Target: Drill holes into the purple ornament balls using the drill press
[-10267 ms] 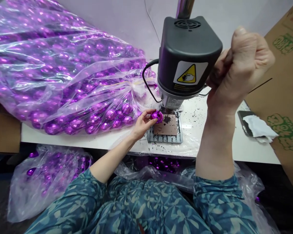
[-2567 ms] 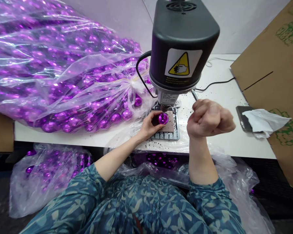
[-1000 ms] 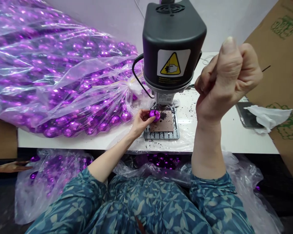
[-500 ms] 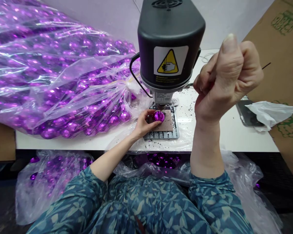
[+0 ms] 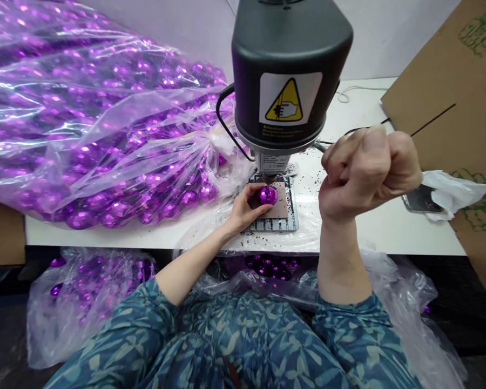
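Between the thumb and fingers of my left hand (image 5: 243, 210) sits a shiny purple faceted ball (image 5: 269, 196). The ball rests on a flat tan board (image 5: 281, 208) over the grey slotted base (image 5: 294, 219) of a small drill press. Directly above it is the spindle (image 5: 269, 177), its tip at the ball's top. My right hand (image 5: 368, 175) is closed in a fist on the drill press handle (image 5: 319, 146); only a short bit of the metal lever shows. The black motor housing (image 5: 291, 48) with a yellow warning label rises over the ball.
A big clear bag of purple balls (image 5: 105, 135) covers the table's left side. Dark shavings lie around the base. On the right are a phone (image 5: 419, 200), a crumpled tissue (image 5: 456, 192) and a cardboard box (image 5: 449, 70). More bagged balls (image 5: 93, 286) hang below the table edge.
My right hand has come down and slightly left, its fist still closed on the handle. The spindle appears lower against the ball, which my left hand keeps holding.
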Demonstrator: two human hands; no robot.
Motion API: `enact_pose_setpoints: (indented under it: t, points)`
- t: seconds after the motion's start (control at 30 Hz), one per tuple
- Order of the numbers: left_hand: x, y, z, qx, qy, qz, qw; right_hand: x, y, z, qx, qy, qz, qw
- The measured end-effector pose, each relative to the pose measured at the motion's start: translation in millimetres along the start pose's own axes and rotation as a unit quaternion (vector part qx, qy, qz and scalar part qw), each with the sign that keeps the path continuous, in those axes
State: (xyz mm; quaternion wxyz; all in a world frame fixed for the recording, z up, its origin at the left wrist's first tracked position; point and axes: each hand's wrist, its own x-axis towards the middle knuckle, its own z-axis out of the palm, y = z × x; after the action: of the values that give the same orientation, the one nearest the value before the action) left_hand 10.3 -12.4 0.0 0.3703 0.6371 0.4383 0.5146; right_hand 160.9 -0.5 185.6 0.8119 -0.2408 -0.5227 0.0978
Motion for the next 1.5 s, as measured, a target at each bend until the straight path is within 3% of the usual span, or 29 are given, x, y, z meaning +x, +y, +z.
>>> enact_pose_setpoints:
  t: [0.13,0.27,0.6,0.73,0.83,0.93,1.0,1.07,1.13,1.2,1.27,1.37,1.43,1.5]
  points:
    - [0,1,-0.4,0.002,-0.007,0.001,1.000,-6,16,-1,0.054,0.025,-0.082,0.995]
    - [0,1,0.2,-0.003,-0.004,0.003,1.000,-11,25,-2,0.067,0.047,-0.106,0.991]
    - [-1,4,0.3,-0.008,-0.001,0.005,1.000,-26,37,-15,0.114,-0.024,-0.210,0.971]
    - [0,3,1.5,-0.011,0.005,0.000,1.000,-9,24,-1,0.100,0.012,-0.157,0.982]
    - [0,1,2.2,0.011,0.014,0.000,1.000,22,15,16,0.040,0.043,-0.008,0.998]
    - [-7,4,2.3,0.078,0.071,0.020,0.994,50,13,28,0.071,0.010,0.046,0.996]
    - [-23,11,3.2,0.132,0.104,0.082,0.982,59,12,31,0.062,-0.021,0.087,0.994]
    - [-48,22,6.5,0.162,0.070,0.178,0.968,61,10,30,0.046,-0.040,0.121,0.991]
    - [-79,33,11.9,0.194,-0.045,0.270,0.942,59,9,29,0.057,-0.041,0.130,0.989]
    - [-104,40,16.6,0.251,-0.159,0.325,0.898,57,8,28,0.085,-0.032,0.122,0.988]
    - [-112,39,14.7,0.280,-0.188,0.352,0.873,57,9,27,0.098,-0.030,0.116,0.988]
    - [-77,27,-9.9,0.269,-0.087,0.308,0.908,58,12,26,0.096,-0.034,0.105,0.989]
    - [-29,19,-37.8,0.312,-0.015,0.198,0.929,59,13,26,0.091,-0.036,0.101,0.990]
    - [26,11,-65.0,0.397,-0.009,0.076,0.915,58,13,26,0.088,-0.034,0.099,0.991]
